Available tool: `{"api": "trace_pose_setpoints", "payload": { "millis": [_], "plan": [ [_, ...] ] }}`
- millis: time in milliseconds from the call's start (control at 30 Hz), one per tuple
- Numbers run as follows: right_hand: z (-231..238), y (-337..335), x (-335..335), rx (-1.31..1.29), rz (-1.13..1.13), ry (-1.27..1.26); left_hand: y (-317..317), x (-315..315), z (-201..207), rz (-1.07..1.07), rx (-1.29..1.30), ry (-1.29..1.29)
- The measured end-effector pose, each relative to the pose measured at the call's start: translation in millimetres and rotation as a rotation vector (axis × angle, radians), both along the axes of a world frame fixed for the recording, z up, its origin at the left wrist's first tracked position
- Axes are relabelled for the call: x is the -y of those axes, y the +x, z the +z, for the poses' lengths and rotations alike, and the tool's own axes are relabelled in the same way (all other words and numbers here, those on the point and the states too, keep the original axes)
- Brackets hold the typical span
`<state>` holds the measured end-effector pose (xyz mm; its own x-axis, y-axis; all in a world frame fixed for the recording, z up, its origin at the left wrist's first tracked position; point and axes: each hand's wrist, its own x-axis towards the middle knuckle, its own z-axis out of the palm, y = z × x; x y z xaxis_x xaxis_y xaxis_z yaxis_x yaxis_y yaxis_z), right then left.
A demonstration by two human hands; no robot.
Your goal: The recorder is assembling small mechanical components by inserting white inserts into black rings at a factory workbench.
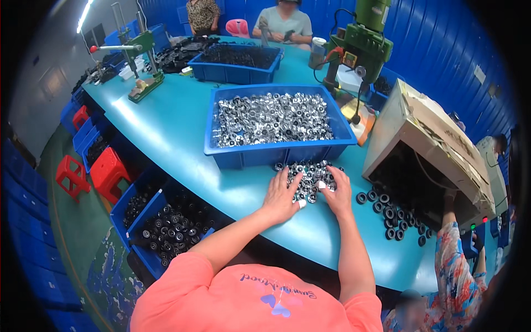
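Observation:
My left hand [280,198] rests on the teal tabletop with its fingers apart, at the left side of a small pile of shiny metal and black ring-shaped parts [307,178]. On the pile's right side lies my right hand [339,198], fingers also spread and touching the parts. Each thumb has a white cover at its tip. The two hands frame the pile, and neither grips a part that I can make out. Just beyond them stands a blue bin [285,152] filled with similar silver and black parts.
To the right is a beige box-shaped machine [412,130], with black rings [391,213] before it and a co-worker's arm [449,213] reaching in. A green drill press [362,41] stands behind. Blue crates of black wheels [171,229] sit lower left. Another person [285,25] sits across the table.

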<state>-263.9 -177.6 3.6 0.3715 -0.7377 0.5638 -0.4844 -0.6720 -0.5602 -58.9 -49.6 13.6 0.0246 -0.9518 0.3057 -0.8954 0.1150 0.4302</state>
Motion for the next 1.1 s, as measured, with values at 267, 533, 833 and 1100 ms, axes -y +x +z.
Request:
{"api": "trace_pose_setpoints", "payload": {
  "millis": [267, 533, 833, 1100],
  "plan": [
    [15.2, -0.6, -9.4, 0.129, -0.06, -0.022, -10.4, 4.0, 19.7, -0.02, 0.098, -0.037],
    [63.8, 10.2, -20.2, 0.355, -0.102, -0.164, 47.7, 17.3, 120.8, -0.032, 0.086, -0.562],
    [147.6, 95.3, 85.6, -0.082, 0.119, -0.037, 180.4, 108.0, 123.9, 0.366, 0.2, 0.323],
    [94.7, 173.2, 155.9, -0.883, 0.353, 0.362, 191.6, 159.0, 92.2, 0.177, 0.057, 0.727]
  ]
}}
